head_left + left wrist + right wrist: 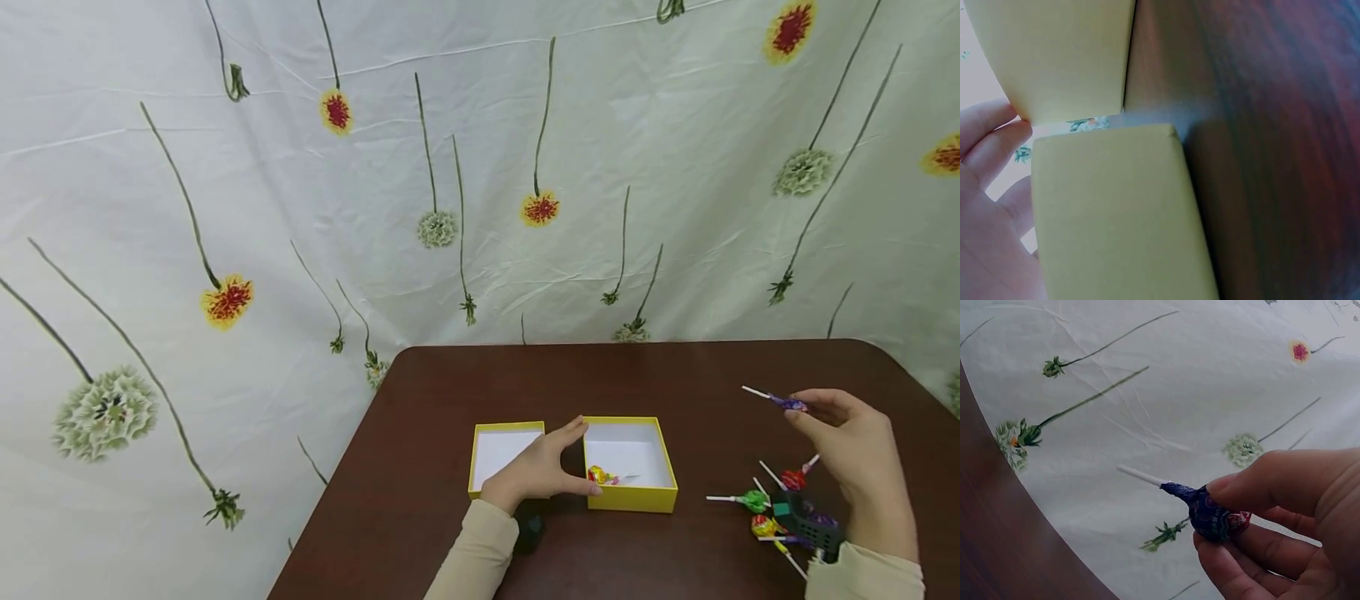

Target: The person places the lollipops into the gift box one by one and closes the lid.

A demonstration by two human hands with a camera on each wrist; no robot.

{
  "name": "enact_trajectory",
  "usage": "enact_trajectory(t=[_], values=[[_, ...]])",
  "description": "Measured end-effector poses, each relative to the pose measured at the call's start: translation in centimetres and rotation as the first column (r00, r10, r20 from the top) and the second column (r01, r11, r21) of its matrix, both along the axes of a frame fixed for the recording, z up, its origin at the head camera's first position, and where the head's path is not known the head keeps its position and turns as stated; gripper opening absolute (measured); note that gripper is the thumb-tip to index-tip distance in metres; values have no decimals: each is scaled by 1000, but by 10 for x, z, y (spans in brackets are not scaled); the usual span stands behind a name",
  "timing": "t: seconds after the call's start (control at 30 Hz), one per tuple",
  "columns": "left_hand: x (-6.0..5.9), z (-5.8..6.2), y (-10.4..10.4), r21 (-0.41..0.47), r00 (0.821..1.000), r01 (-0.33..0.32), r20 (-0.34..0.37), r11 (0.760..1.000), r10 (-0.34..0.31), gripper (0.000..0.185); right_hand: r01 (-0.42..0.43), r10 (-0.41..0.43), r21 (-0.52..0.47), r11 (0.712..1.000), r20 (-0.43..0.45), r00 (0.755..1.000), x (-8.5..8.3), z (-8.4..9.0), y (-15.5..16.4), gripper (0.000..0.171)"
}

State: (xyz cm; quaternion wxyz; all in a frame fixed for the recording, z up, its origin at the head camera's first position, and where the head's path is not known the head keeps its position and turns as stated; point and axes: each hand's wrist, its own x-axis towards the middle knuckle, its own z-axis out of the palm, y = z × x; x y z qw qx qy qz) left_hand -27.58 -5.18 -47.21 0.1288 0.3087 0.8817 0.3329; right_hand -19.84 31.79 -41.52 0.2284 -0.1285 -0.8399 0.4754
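Off the table at the right, my right hand (862, 442) pinches a purple-blue wrapped lollipop (791, 404) by its candy head, thumb against fingers. Its white stick points left, away from the hand; the right wrist view shows the dark blue wrapper (1207, 512) up close. My left hand (543, 467) holds the yellow box (637, 498) at its left side, thumb on the front wall and index finger by the back left corner. Inside that box, near the front left, lies a yellow-and-red lollipop (600, 475). The other fingers are partly hidden in the head view.
A second shallow yellow box part (510, 427), white inside, sits left of the first, partly behind my left hand. Several lollipops lie below my right hand, among them a green one (753, 501) and a red one (792, 479). A flowered cloth (480, 167) hangs behind the brown table (450, 375).
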Motion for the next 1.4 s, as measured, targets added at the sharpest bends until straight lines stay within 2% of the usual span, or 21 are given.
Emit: enact_trajectory(t=[0.17, 0.27, 0.5, 0.73, 0.93, 1.13, 1.4], values=[[0, -1, 0, -11, 1000, 4, -15, 1000, -4, 97, -4, 2, 58, 998, 29, 1000, -1, 2, -9, 37], [0, -1, 0, -13, 1000, 8, -24, 1000, -8, 97, 5, -9, 84, 996, 49, 999, -2, 4, -15, 41], [0, 0, 0, -4, 1000, 5, -3, 1000, -5, 97, -7, 3, 47, 999, 83, 997, -9, 10, -27, 47], [0, 0, 1, -12, 1000, 7, -24, 1000, -7, 97, -60, 61, 32, 998, -10, 998, -12, 12, -36, 39], [0, 0, 1, -17, 1000, 3, -23, 1000, -4, 97, -79, 84, 79, 994, -74, 994, -13, 16, -47, 31], [0, 0, 2, -21, 999, 5, -32, 1000, -6, 97, -89, 97, 109, 990, -74, 992, -17, 18, -60, 32], [-1, -2, 1, -16, 999, 6, -31, 1000, -6, 97, -166, 180, 147, 975, -89, 980, -21, 19, -76, 34]])
